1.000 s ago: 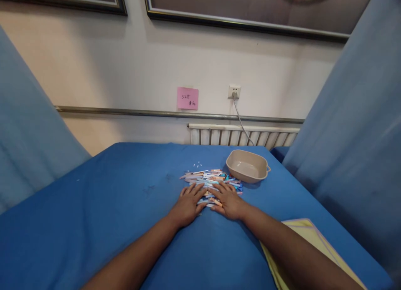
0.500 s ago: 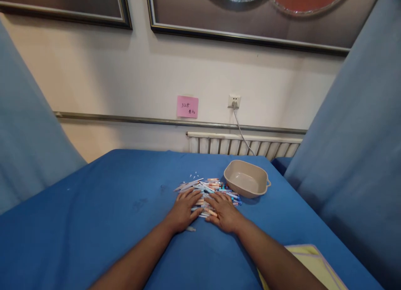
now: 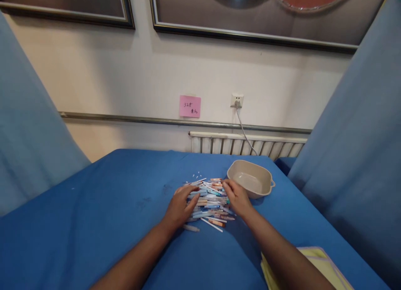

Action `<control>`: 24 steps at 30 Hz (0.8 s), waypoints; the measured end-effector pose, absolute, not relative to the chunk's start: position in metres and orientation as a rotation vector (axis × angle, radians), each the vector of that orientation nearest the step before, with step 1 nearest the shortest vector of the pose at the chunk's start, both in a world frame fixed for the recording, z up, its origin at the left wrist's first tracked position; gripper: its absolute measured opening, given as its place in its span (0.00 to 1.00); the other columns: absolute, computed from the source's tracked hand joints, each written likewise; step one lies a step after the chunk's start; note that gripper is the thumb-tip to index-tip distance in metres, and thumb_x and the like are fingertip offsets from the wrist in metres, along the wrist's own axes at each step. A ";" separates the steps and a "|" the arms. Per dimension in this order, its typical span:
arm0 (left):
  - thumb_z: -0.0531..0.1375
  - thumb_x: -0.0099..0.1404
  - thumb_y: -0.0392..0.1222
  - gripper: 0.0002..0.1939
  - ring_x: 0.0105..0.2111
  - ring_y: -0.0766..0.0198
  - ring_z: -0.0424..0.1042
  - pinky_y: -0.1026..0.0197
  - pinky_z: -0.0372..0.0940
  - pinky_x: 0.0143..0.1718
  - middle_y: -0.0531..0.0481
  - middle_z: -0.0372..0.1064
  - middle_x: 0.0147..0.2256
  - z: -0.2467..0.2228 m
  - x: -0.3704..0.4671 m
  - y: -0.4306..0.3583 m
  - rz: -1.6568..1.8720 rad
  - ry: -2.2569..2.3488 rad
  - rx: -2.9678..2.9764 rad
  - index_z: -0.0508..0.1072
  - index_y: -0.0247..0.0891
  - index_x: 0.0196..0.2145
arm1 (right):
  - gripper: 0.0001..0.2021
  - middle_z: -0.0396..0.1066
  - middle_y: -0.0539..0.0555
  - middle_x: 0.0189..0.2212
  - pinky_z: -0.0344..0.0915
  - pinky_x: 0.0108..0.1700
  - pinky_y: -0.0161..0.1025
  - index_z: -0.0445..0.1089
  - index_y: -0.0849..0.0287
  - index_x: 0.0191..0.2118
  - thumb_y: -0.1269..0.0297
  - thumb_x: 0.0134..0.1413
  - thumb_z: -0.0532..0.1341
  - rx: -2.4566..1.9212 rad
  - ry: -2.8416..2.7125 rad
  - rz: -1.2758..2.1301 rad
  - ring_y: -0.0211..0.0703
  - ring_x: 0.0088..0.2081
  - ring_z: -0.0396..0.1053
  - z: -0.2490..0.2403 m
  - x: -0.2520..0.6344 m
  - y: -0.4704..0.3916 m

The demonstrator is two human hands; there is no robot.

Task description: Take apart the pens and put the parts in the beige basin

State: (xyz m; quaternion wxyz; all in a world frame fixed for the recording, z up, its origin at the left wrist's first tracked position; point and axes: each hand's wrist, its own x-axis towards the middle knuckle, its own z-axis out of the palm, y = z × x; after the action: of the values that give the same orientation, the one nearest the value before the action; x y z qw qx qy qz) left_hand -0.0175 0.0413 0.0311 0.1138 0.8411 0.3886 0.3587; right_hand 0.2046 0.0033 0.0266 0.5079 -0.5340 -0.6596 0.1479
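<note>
A loose pile of pens [image 3: 206,202], mostly pale blue, white and orange, lies on the blue cloth in front of me. My left hand [image 3: 181,204] rests against the pile's left side, thumb and fingers apart and curved around the pen ends. At the right side is my right hand [image 3: 237,197], turned on edge, its fingers slightly bent beside the pens and partly hidden. Neither hand shows a pen gripped in it. One greyish pen [image 3: 191,228] lies apart at the near left, below my left hand.
A beige plastic basin [image 3: 250,179] stands just behind my right hand. Small white bits [image 3: 197,174] lie beyond the pile. A folded yellow cloth [image 3: 322,265] is under my right forearm. Blue curtains [image 3: 354,148] hang on both sides; a radiator [image 3: 247,145] is behind the table.
My hands were flat on top of the pens; they have moved apart to the pile's two sides, turned more on edge. More pens show between them, and some near ones have shifted.
</note>
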 end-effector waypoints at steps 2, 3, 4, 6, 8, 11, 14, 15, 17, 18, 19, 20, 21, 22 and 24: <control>0.55 0.64 0.46 0.13 0.43 0.55 0.71 0.52 0.63 0.48 0.46 0.74 0.41 0.055 -0.007 0.040 1.135 1.124 2.385 0.74 0.40 0.41 | 0.20 0.71 0.53 0.28 0.63 0.38 0.39 0.70 0.59 0.30 0.51 0.60 0.49 -1.273 -1.443 0.374 0.42 0.33 0.67 0.061 0.203 0.008; 0.55 0.64 0.46 0.13 0.43 0.55 0.72 0.53 0.63 0.48 0.45 0.74 0.40 0.069 -0.001 0.039 1.209 1.124 2.325 0.74 0.39 0.41 | 0.21 0.70 0.52 0.27 0.62 0.38 0.38 0.69 0.59 0.28 0.50 0.60 0.49 -1.204 -1.360 0.365 0.41 0.33 0.67 0.079 0.201 0.009; 0.56 0.63 0.47 0.13 0.43 0.56 0.72 0.54 0.63 0.47 0.45 0.75 0.40 0.083 0.005 0.037 1.274 1.100 2.263 0.74 0.39 0.40 | 0.21 0.69 0.52 0.27 0.62 0.39 0.38 0.67 0.59 0.26 0.49 0.60 0.49 -1.098 -1.269 0.354 0.41 0.33 0.67 0.097 0.200 0.008; 0.56 0.63 0.47 0.13 0.40 0.58 0.73 0.56 0.64 0.45 0.46 0.76 0.37 0.110 0.015 0.031 1.405 0.976 2.116 0.73 0.38 0.41 | 0.22 0.67 0.52 0.27 0.62 0.39 0.38 0.65 0.59 0.25 0.49 0.61 0.47 -0.868 -1.144 0.364 0.40 0.33 0.66 0.123 0.196 0.000; 0.56 0.64 0.46 0.12 0.38 0.59 0.74 0.58 0.65 0.44 0.48 0.76 0.33 0.130 0.021 0.023 1.526 0.830 1.964 0.73 0.37 0.41 | 0.23 0.63 0.50 0.24 0.61 0.39 0.38 0.63 0.58 0.23 0.50 0.63 0.45 -0.712 -1.039 0.321 0.40 0.32 0.65 0.135 0.193 -0.011; 0.55 0.65 0.44 0.10 0.35 0.62 0.73 0.59 0.65 0.42 0.51 0.73 0.28 0.141 0.021 0.012 1.713 0.689 1.756 0.72 0.36 0.38 | 0.28 0.60 0.50 0.21 0.60 0.36 0.39 0.59 0.58 0.20 0.48 0.64 0.39 -0.711 -1.042 0.343 0.39 0.28 0.62 0.129 0.194 -0.021; 0.54 0.66 0.47 0.14 0.28 0.64 0.70 0.62 0.65 0.35 0.52 0.68 0.22 0.132 0.014 0.018 1.714 0.682 1.749 0.72 0.36 0.29 | 0.31 0.55 0.49 0.17 0.55 0.27 0.36 0.55 0.58 0.17 0.43 0.62 0.37 -0.826 -1.125 0.347 0.36 0.22 0.57 0.116 0.201 -0.016; 0.54 0.65 0.49 0.17 0.25 0.66 0.68 0.64 0.64 0.30 0.53 0.65 0.20 0.126 0.012 0.024 1.689 0.704 1.761 0.70 0.36 0.23 | 0.31 0.53 0.48 0.15 0.52 0.24 0.36 0.54 0.57 0.16 0.42 0.61 0.36 -0.871 -1.132 0.343 0.35 0.20 0.54 0.114 0.203 -0.012; 0.54 0.63 0.56 0.24 0.19 0.69 0.61 0.65 0.59 0.23 0.55 0.57 0.16 0.115 0.010 0.041 1.646 0.723 1.717 0.62 0.37 0.16 | 0.31 0.49 0.46 0.13 0.47 0.21 0.36 0.51 0.56 0.15 0.41 0.60 0.35 -0.979 -1.132 0.328 0.34 0.17 0.49 0.111 0.206 -0.003; 0.52 0.63 0.58 0.27 0.16 0.69 0.57 0.65 0.57 0.20 0.56 0.53 0.15 0.110 0.010 0.051 1.624 0.718 1.660 0.57 0.38 0.14 | 0.31 0.47 0.46 0.13 0.46 0.21 0.36 0.50 0.56 0.15 0.40 0.60 0.34 -1.035 -1.134 0.320 0.34 0.17 0.48 0.111 0.208 0.001; 0.50 0.64 0.61 0.29 0.15 0.70 0.53 0.65 0.54 0.17 0.57 0.48 0.14 0.106 0.010 0.060 1.601 0.705 1.589 0.53 0.39 0.14 | 0.31 0.46 0.45 0.12 0.45 0.21 0.36 0.49 0.56 0.15 0.40 0.59 0.34 -1.082 -1.133 0.316 0.34 0.16 0.47 0.110 0.209 0.005; 0.47 0.64 0.63 0.30 0.13 0.71 0.50 0.65 0.50 0.16 0.58 0.45 0.13 0.102 0.011 0.067 1.556 0.706 1.519 0.51 0.39 0.14 | 0.32 0.45 0.45 0.12 0.44 0.20 0.36 0.49 0.56 0.14 0.39 0.59 0.34 -1.117 -1.127 0.318 0.34 0.16 0.47 0.110 0.209 0.008; 0.45 0.64 0.64 0.31 0.12 0.72 0.47 0.66 0.46 0.14 0.59 0.42 0.13 0.100 0.012 0.073 1.527 0.710 1.448 0.49 0.40 0.14 | 0.32 0.45 0.45 0.12 0.44 0.20 0.36 0.49 0.56 0.14 0.38 0.58 0.34 -1.140 -1.114 0.325 0.34 0.16 0.47 0.109 0.210 0.011; 0.44 0.63 0.66 0.31 0.12 0.72 0.45 0.66 0.44 0.13 0.59 0.41 0.12 0.099 0.013 0.077 1.502 0.712 1.397 0.47 0.40 0.14 | 0.32 0.45 0.45 0.12 0.44 0.20 0.36 0.48 0.56 0.14 0.38 0.58 0.34 -1.155 -1.093 0.334 0.34 0.16 0.46 0.108 0.211 0.013; 0.43 0.62 0.67 0.31 0.12 0.73 0.42 0.66 0.40 0.13 0.60 0.40 0.12 0.098 0.016 0.080 1.471 0.709 1.338 0.46 0.40 0.14 | 0.32 0.46 0.45 0.12 0.43 0.20 0.36 0.48 0.56 0.14 0.37 0.57 0.33 -1.178 -1.052 0.348 0.34 0.16 0.46 0.106 0.213 0.016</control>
State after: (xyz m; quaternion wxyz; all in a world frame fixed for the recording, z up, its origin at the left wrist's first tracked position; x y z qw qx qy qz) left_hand 0.0159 0.0796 0.0984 0.4928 0.5516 0.2923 0.6062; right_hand 0.2134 0.0159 0.1058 0.6905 -0.5271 -0.4704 0.1555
